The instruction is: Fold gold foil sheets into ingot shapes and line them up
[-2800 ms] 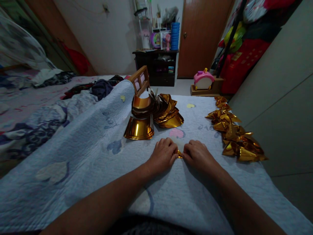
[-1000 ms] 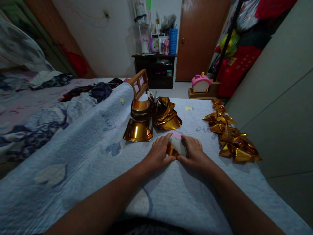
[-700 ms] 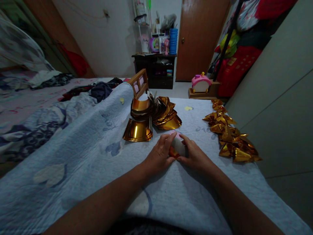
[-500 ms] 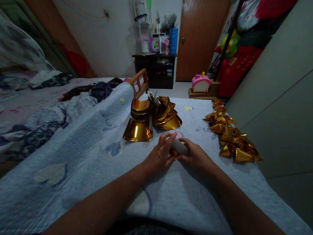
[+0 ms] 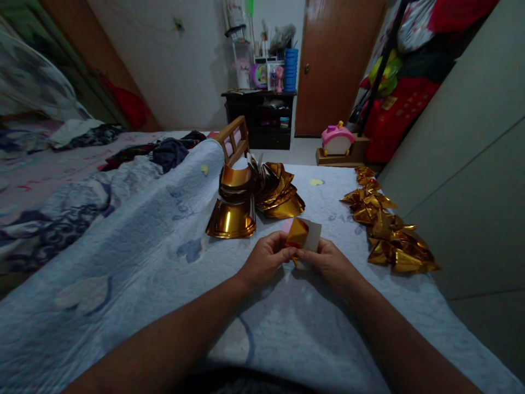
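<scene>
A sheet of gold foil paper (image 5: 312,236), partly folded, is held just above the bed. Its grey backing faces up on the right, and a shiny gold flap shows on the left. My left hand (image 5: 268,254) pinches the left part of the sheet between thumb and fingers. On the other side, my right hand (image 5: 328,262) grips the lower right part, its thumb near the left thumb. Beyond the hands stand fanned stacks of curved gold foil sheets (image 5: 232,219). To the right lies a row of folded gold foil pieces (image 5: 383,224).
A light blue quilted cover (image 5: 164,284) spreads under everything, raised in a ridge on the left. Crumpled clothes (image 5: 168,153) lie past that ridge. A pale cabinet (image 5: 471,191) borders the right side. A pink toy case (image 5: 338,139) sits on a box beyond the bed.
The paper was curled into a grey roll between both hands. Now it is opened flatter, with a gold folded flap showing. My left fingers have come down from its top edge.
</scene>
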Available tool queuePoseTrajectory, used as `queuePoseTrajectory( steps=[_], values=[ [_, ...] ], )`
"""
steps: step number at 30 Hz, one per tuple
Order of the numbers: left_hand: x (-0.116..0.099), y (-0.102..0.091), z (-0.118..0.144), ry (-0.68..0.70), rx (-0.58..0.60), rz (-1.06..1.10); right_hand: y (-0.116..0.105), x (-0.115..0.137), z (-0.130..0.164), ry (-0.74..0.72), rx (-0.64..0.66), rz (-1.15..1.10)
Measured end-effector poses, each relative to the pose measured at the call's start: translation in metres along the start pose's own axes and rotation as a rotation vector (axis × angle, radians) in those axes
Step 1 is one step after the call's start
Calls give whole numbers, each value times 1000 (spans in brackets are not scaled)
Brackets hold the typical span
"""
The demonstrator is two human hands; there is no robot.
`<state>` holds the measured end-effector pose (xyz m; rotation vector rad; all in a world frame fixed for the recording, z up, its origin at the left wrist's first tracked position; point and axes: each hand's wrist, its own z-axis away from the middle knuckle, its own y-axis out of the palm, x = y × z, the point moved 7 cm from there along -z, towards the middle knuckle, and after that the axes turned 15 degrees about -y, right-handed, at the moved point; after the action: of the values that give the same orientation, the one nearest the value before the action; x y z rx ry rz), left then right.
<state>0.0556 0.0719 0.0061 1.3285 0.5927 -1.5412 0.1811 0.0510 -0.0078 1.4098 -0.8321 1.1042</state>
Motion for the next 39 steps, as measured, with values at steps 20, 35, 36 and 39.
queuePoseTrajectory(
  steps=[20,35,36,39],
  values=[
    [-5,-3,7,-65,-37,6,-18,26,-4,-200,-106,10],
    [-2,0,8,-77,-55,-68,-5,23,-3,-168,81,174],
    [-5,-3,9,-52,-82,-55,-8,24,-3,-163,76,192],
    [-12,-10,11,29,-123,10,-15,22,-3,-107,111,267]
  ],
)
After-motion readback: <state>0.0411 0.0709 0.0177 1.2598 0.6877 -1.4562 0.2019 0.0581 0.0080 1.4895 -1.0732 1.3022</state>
